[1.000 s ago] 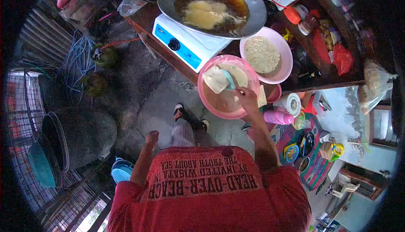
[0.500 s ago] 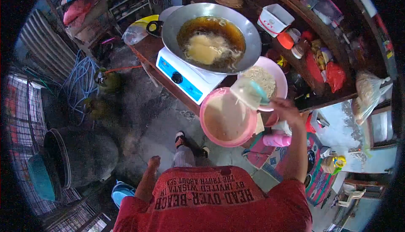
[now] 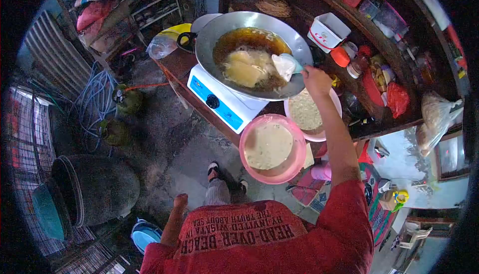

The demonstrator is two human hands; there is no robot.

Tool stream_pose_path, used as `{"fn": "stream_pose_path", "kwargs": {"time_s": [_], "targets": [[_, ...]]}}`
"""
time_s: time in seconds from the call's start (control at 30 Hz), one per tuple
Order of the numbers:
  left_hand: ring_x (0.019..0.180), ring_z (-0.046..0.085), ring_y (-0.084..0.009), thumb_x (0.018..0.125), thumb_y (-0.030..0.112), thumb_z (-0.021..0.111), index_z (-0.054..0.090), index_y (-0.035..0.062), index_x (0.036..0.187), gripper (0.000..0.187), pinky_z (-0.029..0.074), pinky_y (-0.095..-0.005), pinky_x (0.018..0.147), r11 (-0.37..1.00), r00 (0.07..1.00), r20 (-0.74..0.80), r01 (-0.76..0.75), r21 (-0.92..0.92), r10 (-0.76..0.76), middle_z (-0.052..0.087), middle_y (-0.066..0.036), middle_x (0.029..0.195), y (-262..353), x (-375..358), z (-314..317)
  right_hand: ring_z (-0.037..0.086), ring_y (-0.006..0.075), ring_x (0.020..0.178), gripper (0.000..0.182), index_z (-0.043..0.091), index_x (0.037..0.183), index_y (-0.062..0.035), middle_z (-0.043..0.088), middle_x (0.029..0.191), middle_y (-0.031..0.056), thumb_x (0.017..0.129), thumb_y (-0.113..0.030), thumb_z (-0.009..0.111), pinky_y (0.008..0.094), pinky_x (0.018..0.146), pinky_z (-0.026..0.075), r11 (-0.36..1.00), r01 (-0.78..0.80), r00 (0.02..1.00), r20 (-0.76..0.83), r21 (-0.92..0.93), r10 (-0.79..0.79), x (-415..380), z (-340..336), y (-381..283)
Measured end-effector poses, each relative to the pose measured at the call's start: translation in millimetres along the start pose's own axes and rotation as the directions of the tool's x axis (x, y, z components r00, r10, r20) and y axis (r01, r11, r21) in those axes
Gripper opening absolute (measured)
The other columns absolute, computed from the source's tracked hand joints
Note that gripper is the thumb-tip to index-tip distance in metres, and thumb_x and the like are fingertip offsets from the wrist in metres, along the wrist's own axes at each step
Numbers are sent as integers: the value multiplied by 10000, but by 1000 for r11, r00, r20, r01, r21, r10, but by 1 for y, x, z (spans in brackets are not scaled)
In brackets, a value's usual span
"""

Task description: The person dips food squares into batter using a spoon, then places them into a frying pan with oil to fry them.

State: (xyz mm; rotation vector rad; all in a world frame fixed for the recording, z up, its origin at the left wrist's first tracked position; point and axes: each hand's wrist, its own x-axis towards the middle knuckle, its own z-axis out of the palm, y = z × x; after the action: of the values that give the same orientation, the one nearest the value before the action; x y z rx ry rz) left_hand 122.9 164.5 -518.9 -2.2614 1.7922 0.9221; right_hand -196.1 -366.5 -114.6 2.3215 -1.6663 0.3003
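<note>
Two hands, doing very different things. My right hand point(image 3: 316, 80) is stretched out over the near rim of the wok point(image 3: 299, 49), closed around the handle of a pale blue spatula point(image 3: 295, 65). On its blade sits a floppy, batter-coated piece point(image 3: 285, 66), held just above the dark oil, I judge so that it can slide in low rather than drop and splash. Other pale pieces point(image 3: 247, 67) already float in the oil. My left hand point(image 3: 180, 201) hangs loose at my side above the floor, clear of the heat, holding nothing; whether its fingers are curled or spread I cannot tell, it shows so small.

Under the wok stands the white-and-blue stove point(image 3: 219, 99), on the front edge of the desk point(image 3: 169, 62). Nearest to me is the pink batter bowl point(image 3: 299, 159), and just beyond it, partly under my forearm, a paler pink bowl point(image 3: 339, 107) of something pale and crumbly; both are close to the wok, which keeps the carry short.

My arm covers part of that second bowl. Jars, bags and a white tub point(image 3: 329, 29) crowd the back of the desk, too small to name. The picture's edges go black, and my red shirt point(image 3: 259, 239) blocks what lies right below me.
</note>
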Motion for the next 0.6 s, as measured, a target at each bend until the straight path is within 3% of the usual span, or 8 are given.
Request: {"fn": "stream_pose_path", "kwargs": {"time_s": [0.07, 0.13, 0.17, 0.23, 0.37, 0.43, 0.5, 0.6], "targets": [[773, 563, -302, 688, 168, 499, 570, 67, 781, 155, 474, -397, 631, 998, 994, -98, -34, 52, 39, 570, -133, 809, -3, -3, 6, 592, 258, 685, 209, 591, 893, -176, 604, 718, 94, 754, -317, 523, 378, 587, 473, 999, -12, 1000, -9, -45, 12, 1, -2, -3], [793, 559, -302, 722, 202, 476, 567, 66, 816, 189, 467, -405, 659, 793, 901, 289, 426, -436, -325, 573, -133, 843, 5, -6, -10, 592, 271, 691, 234, 596, 922, -185, 603, 729, 102, 764, -338, 516, 389, 600, 471, 995, -26, 1000, -16, -91, 25, 0, -10, -3], [793, 559, -302, 722, 202, 476, 567, 66, 816, 189, 467, -405, 659, 794, 901, 290, 425, -435, -324, 573, -133, 843, 10, -7, -16, 593, 270, 689, 238, 599, 922, -191, 601, 733, 109, 762, -348, 520, 387, 598, 470, 995, -74, 997, -32, -65, 72, -1, -19, -2], [795, 562, -295, 746, 224, 445, 567, 76, 829, 209, 462, -410, 665, 992, 984, 133, 120, -21, -117, 575, -132, 850, 11, -9, -15, 594, 268, 687, 243, 602, 922, -196, 600, 737, 115, 760, -359, 523, 385, 597, 468, 991, -129, 991, -44, -40, 127, -6, -22, 8], [799, 565, -291, 740, 230, 448, 566, 80, 813, 204, 465, -405, 660, 940, 966, -100, 204, -275, -239, 576, -127, 845, -7, 10, 37, 598, 235, 653, 254, 613, 910, -140, 610, 725, 108, 759, -336, 553, 322, 558, 449, 917, -7, 988, -137, 399, 67, -18, 2, 69], [786, 561, -292, 733, 258, 453, 550, 68, 803, 224, 466, -397, 652, 921, 960, -270, -38, -387, -74, 568, -126, 826, -24, 22, 62, 579, 182, 645, 285, 597, 926, -65, 612, 717, 23, 768, -298, 555, 291, 556, 438, 583, -426, 900, 386, 692, 200, -51, -46, 68], [777, 552, -298, 707, 252, 494, 525, 51, 799, 224, 465, -388, 657, 1000, 1000, -19, 15, 9, -15, 554, -134, 808, -27, 35, 64, 548, 148, 670, 295, 580, 938, -19, 591, 733, -21, 778, -265, 550, 264, 577, 434, 514, -494, 860, 481, 702, 169, -98, -56, 78], [743, 548, -299, 683, 210, 529, 509, 33, 797, 212, 462, -390, 629, 948, 966, -79, -222, 229, 245, 545, -142, 805, -35, 45, 66, 575, 186, 700, 275, 585, 941, -62, 606, 746, 72, 786, -283, 530, 294, 625, 442, 705, -234, 916, 395, 669, -72, -169, -43, 88]]}}
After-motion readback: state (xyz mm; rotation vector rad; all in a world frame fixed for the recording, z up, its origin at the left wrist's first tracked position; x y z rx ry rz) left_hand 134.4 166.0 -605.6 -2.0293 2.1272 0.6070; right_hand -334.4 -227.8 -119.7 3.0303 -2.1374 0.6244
